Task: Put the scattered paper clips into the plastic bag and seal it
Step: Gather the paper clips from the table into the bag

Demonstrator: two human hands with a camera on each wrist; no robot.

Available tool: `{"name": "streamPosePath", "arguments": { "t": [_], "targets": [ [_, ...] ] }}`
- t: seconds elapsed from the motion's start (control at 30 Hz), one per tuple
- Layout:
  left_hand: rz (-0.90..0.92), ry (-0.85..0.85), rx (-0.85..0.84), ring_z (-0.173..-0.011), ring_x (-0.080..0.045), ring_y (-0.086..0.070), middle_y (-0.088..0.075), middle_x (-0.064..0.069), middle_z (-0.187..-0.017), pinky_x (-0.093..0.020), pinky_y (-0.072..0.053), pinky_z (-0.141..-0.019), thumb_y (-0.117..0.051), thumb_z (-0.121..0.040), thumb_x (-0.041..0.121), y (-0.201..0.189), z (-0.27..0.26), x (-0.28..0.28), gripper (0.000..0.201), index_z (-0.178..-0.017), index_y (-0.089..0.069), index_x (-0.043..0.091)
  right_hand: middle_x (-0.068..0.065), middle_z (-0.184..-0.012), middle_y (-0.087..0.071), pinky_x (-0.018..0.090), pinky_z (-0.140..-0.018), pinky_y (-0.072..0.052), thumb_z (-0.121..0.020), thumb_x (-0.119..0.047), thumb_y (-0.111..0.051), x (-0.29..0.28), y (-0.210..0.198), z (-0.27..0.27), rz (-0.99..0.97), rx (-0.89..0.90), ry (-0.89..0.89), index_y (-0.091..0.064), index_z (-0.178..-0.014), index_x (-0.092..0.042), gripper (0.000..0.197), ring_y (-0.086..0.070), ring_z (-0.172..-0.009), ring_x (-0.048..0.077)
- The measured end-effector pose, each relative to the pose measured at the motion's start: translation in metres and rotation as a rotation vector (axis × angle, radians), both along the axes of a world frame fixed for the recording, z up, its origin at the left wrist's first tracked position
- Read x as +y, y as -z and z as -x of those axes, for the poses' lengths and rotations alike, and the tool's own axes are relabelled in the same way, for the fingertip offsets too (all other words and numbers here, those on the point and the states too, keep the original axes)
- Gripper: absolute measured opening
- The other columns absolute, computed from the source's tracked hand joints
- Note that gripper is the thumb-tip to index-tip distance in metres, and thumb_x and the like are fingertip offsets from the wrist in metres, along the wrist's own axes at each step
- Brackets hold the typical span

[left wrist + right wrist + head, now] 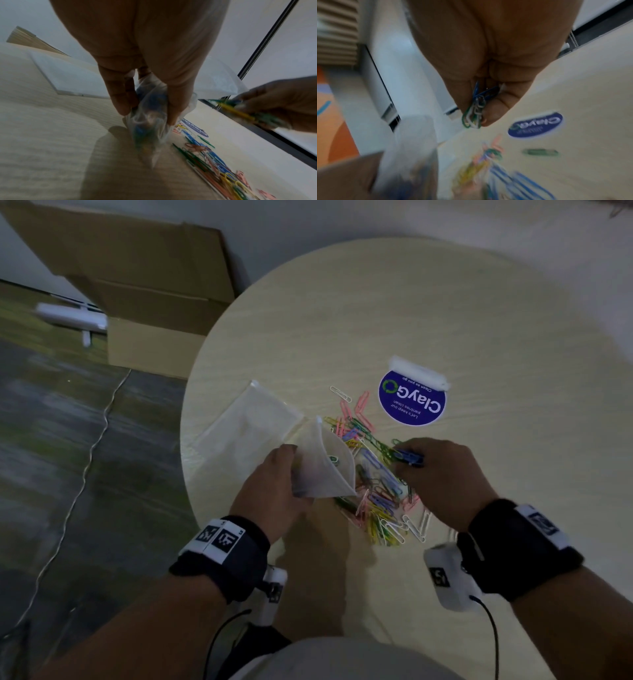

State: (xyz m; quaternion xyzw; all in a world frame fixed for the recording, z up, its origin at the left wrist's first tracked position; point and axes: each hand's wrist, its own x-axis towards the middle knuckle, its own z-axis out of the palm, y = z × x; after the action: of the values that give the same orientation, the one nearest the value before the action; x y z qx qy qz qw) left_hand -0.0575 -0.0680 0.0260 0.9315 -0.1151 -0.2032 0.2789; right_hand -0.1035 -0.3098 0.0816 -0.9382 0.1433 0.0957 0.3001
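My left hand [274,487] grips a small clear plastic bag [325,467], mouth open, a few clips already inside, just above the round wooden counter [445,320]. My right hand [442,474] pinches a bunch of blue and green paper clips [476,108] beside it. The loose pile of coloured clips [376,494] lies between my hands, near a blue round sticker [412,400].

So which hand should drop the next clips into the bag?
Right. The right hand already pinches paper clips beside the bag's open mouth; the left hand holds the plastic bag.
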Motion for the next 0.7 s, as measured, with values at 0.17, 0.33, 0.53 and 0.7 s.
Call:
{"name": "streamPosePath", "arguments": {
  "t": [0.17,0.33,0.53,0.7],
  "targets": [
    [-0.012,0.009,-0.007,-0.115,-0.033,-0.057,-0.053,-0.008,-0.131,-0.043,-0.049,-0.092,-0.083,-0.071,0.022,-0.001,-0.001,-0.004,0.072,-0.13,-0.043,0.017,-0.015,-0.07,-0.063,0.015,-0.062,-0.042,-0.084,-0.027,-0.069,0.011,-0.037,-0.01,-0.135,-0.047,-0.061,-0.072,-0.096,-0.025,0.012,-0.057,-0.061,-0.004],
    [0.002,0.034,-0.05,-0.114,-0.036,-0.058,-0.054,-0.012,-0.13,-0.042,-0.049,-0.092,-0.081,-0.073,0.022,0.001,0.0,-0.003,0.07,-0.131,-0.043,0.013,-0.003,-0.086,-0.068,0.023,-0.067,-0.04,-0.082,-0.025,-0.066,0.031,-0.035,-0.027,-0.019,0.036,-0.24,-0.072,-0.096,-0.018,0.017,-0.06,-0.077,0.011],
    [0.049,0.082,-0.102,-0.107,-0.04,-0.06,-0.058,-0.018,-0.122,-0.042,-0.051,-0.088,-0.082,-0.068,0.016,0.008,0.001,-0.004,0.071,-0.129,-0.048,0.006,0.009,-0.098,-0.07,0.031,-0.077,-0.047,-0.077,-0.021,-0.066,0.052,-0.036,-0.045,0.128,0.099,-0.37,-0.073,-0.093,-0.012,0.02,-0.062,-0.093,0.028],
    [0.079,0.045,-0.088,-0.093,-0.033,-0.062,-0.059,-0.008,-0.11,-0.04,-0.052,-0.077,-0.081,-0.068,0.024,0.009,0.0,-0.003,0.057,-0.116,-0.053,0.014,0.0,-0.118,-0.069,0.019,-0.092,-0.043,-0.085,-0.019,-0.066,0.054,-0.05,-0.048,-0.073,0.044,-0.336,-0.066,-0.122,-0.014,0.038,-0.063,-0.107,0.014]
  ]
}}
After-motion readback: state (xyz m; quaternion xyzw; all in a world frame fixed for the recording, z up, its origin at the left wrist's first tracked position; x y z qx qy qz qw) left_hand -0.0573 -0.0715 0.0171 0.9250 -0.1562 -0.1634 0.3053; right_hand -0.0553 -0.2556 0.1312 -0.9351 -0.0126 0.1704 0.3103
